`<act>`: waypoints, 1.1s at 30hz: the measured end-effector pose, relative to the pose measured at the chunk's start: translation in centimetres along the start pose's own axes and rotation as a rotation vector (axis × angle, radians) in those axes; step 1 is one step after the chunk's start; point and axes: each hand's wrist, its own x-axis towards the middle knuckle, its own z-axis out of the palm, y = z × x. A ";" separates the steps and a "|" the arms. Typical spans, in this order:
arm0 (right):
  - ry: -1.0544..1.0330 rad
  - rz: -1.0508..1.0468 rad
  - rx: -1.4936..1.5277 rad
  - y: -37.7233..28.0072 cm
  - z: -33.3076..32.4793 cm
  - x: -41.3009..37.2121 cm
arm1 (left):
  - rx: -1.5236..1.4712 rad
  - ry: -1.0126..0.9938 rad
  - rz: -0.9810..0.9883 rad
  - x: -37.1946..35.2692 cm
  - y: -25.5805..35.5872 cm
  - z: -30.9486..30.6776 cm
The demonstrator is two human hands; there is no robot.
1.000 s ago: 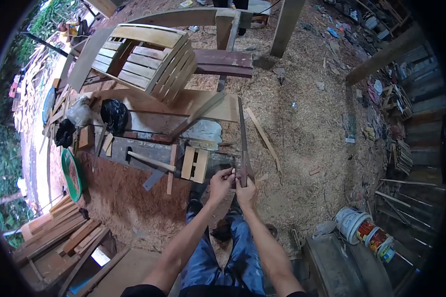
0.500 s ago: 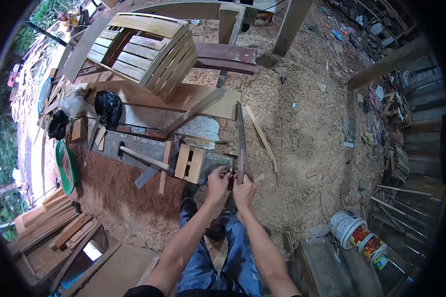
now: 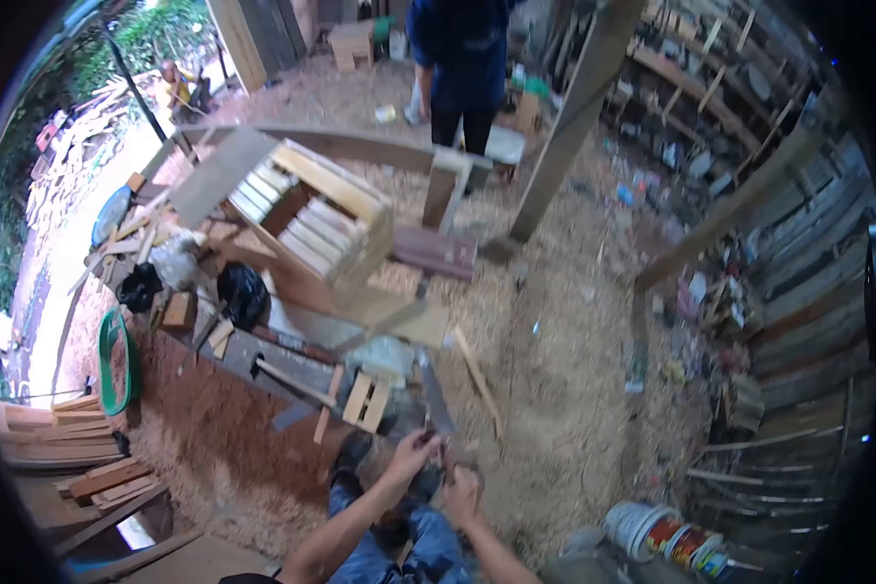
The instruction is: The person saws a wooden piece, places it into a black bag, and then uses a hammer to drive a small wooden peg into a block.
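Note:
My right hand (image 3: 462, 490) is closed around the near end of a handsaw, whose long grey blade (image 3: 436, 391) points away from me. Close by on its left, my left hand (image 3: 414, 456) has its fingers pinched together near the blade's edge. Whatever sits between those fingertips is too small and blurred to name. Left of the hands, a small slotted wooden block (image 3: 366, 402) rests on the workbench (image 3: 292, 362). A hammer (image 3: 297, 382) and a thin wooden strip (image 3: 329, 404) lie beside it.
A slatted wooden crate (image 3: 346, 243) stands on boards beyond the bench, near black plastic bags (image 3: 243, 294). A green basin (image 3: 117, 362) sits at left. Wooden posts (image 3: 569, 127) rise ahead. One person (image 3: 459, 63) stands at the back; another (image 3: 177, 92) is far left. Buckets (image 3: 652, 533) lie at right.
The view has tilted up, so the bench and hands appear lower and a standing person shows at the back. Both hands remain close together at the saw.

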 end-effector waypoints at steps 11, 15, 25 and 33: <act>-0.240 -0.537 -0.103 -18.1 -8.9 2.7 | -0.088 0.210 0.185 -8.2 5.6 -11.8; -0.127 -0.499 -0.180 -19.6 -4.4 2.8 | -0.091 0.252 0.308 -9.7 4.5 -19.0; -0.960 0.098 0.391 -33.0 8.7 3.5 | -0.144 0.176 0.303 -13.5 8.1 -38.1; -0.915 0.121 0.462 -39.7 18.5 4.6 | -0.048 0.207 0.166 -16.3 8.0 -48.8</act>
